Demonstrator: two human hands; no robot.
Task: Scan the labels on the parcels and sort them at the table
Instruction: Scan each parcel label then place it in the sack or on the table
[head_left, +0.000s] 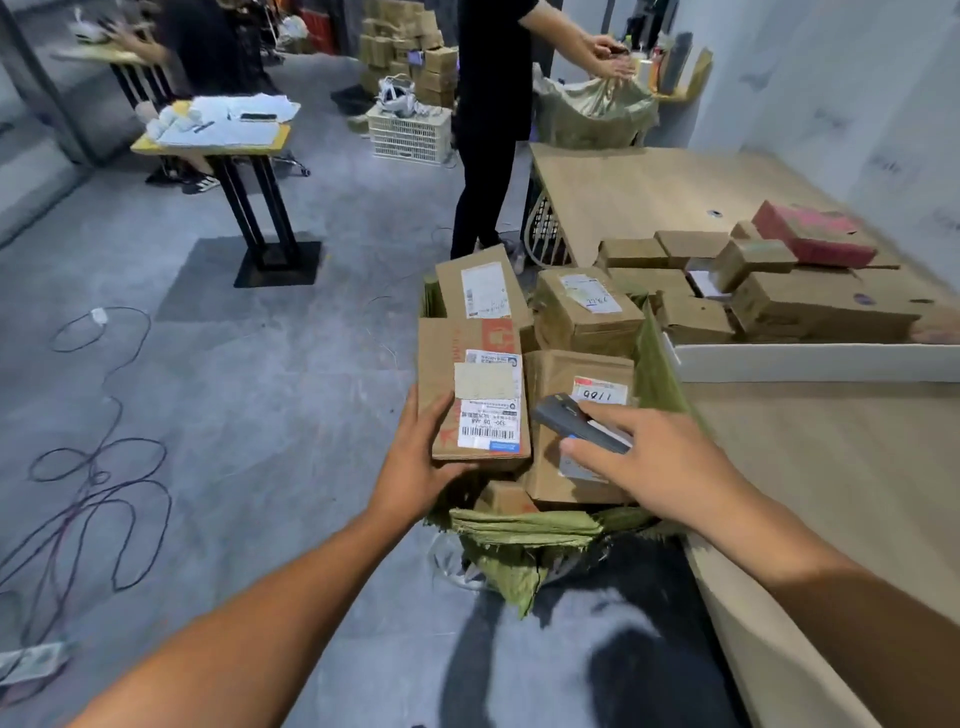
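A green woven sack (524, 530) on the floor holds several cardboard parcels. My left hand (415, 462) grips the near left corner of a long parcel (441, 364) with a white label (491, 410) facing up. My right hand (649, 457) holds a dark handheld scanner (566, 421), its front end close to that label's right edge. Under the scanner lies another parcel (566, 374) marked 1186. Two more labelled parcels (587, 312) stand further back in the sack.
A wooden table (831, 457) runs along the right, with a white divider (810, 361) and several sorted boxes (810, 301) behind it. A person in black (488, 130) stands at the far table by another sack. Cables (88, 467) loop on the grey floor at left.
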